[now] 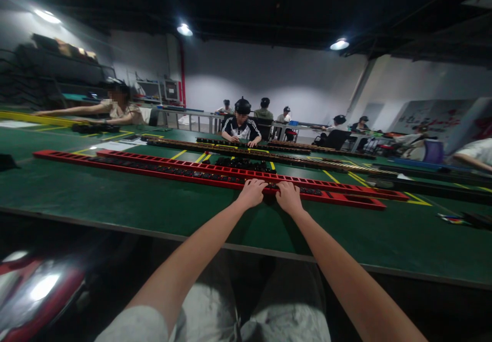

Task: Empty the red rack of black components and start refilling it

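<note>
My left hand (252,192) and my right hand (289,197) rest close together on a long red slotted rail (330,197), near its middle. Fingers of both hands are bent down over the rail, with the fingertips close to each other. Whatever lies under them is too small and covered to make out. Many of this rail's slots hold small black parts (196,174). Just behind it lies a second red slotted rail (395,195), whose visible slots look unfilled. Beyond both rails sits a loose pile of black pieces (246,164).
The green table (115,198) carries yellow tape markings. Long brown and dark strips (300,160) lie across it farther back. A person (241,124) works opposite, and another person (119,107) reaches along the table at left. Coloured items (453,219) lie at far right.
</note>
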The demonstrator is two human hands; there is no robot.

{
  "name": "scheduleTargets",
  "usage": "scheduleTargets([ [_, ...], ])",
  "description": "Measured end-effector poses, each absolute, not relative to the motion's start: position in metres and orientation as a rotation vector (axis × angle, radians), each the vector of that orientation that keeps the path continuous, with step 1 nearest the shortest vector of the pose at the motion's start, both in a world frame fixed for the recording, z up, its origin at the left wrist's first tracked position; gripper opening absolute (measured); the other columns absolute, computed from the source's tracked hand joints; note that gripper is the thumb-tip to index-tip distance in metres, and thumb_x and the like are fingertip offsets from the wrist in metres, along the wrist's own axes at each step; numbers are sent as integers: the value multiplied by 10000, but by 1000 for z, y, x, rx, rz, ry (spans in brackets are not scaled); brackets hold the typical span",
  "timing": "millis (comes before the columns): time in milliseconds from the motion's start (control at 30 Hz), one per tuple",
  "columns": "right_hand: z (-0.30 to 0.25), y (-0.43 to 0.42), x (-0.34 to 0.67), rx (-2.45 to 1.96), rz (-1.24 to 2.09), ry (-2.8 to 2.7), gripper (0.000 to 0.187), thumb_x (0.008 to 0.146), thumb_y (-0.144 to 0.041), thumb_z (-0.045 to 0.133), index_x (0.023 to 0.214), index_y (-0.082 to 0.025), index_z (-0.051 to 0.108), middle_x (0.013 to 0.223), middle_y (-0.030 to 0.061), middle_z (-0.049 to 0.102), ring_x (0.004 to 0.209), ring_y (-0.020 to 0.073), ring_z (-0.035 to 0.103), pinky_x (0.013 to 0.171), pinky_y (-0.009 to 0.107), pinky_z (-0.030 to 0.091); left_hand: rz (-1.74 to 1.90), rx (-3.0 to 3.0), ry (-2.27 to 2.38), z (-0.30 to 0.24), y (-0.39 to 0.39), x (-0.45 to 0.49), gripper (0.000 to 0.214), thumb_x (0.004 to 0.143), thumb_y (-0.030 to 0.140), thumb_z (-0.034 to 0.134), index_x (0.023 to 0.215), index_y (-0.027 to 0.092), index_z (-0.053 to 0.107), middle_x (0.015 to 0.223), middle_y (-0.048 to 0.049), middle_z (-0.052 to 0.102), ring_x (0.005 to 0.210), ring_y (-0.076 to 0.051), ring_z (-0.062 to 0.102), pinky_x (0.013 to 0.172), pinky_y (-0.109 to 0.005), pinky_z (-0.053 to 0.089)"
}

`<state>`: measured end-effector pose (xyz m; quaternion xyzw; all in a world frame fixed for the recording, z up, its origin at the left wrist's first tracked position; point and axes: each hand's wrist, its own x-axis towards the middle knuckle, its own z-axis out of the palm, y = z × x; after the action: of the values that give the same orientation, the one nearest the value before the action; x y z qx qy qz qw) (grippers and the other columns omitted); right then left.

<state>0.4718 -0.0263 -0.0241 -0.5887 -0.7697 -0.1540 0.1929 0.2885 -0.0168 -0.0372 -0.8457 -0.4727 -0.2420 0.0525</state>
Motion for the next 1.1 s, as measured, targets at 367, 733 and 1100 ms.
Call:
scheduleTargets([
  [367,-24,-27,471,-1627,-392,-2233,487,908,-197,424,1379,-215,545,1425,121,542,1288,290,439,1050,481,326,-746,-2570,-1449,-36,-18,288,536,870,144,463,1395,239,520,1461,-51,522,1319,-231,436,1133,-440,311],
  [733,-29,-22,473,-1579,-387,-2280,513,905,-203,435,1409,-226,527,1454,117,522,1300,280,441,1058,490,298,-757,-2564,-1439,-36,-19,287,512,876,143,456,1376,219,531,1455,-52,529,1315,-223,443,1124,-422,316],
  [1100,-26,-25,471,-1587,-379,-2281,515,903,-205,430,1408,-242,526,1442,110,530,1297,285,437,1045,490,316,-747,-2576,-1457,-36,-18,286,527,873,142,465,1386,242,527,1469,-46,516,1327,-231,436,1137,-436,307],
])
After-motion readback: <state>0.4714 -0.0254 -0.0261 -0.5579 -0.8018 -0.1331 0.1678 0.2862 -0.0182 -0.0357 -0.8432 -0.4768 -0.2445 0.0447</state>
